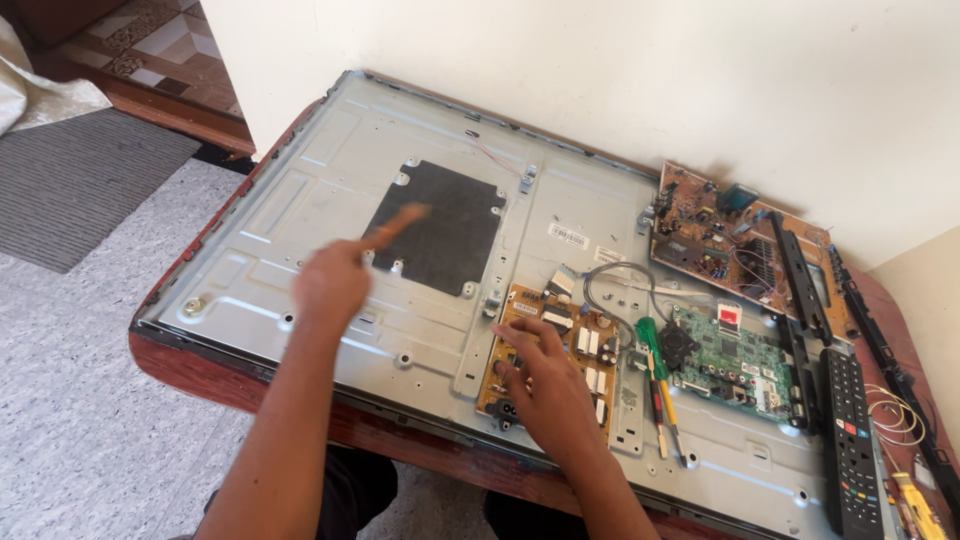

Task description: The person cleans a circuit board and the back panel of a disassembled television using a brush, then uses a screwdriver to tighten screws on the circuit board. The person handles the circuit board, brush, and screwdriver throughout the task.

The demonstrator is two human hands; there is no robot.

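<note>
Green circuit board (728,362), loose brown board (715,228), remote control (850,440), screwdrivers (660,385), grey mat (75,180)

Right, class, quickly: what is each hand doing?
Left hand: raised over the metal back panel, finger pointing, holding nothing.
Right hand: open, resting on the tan circuit board.

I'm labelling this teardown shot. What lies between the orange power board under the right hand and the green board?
In the head view, screwdrivers lie on the metal back panel between the orange power board and the green board.

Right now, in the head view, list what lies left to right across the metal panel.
Left hand → black pad → right hand on the brown power board → green-handled screwdriver → green circuit board → black remote control.
</note>
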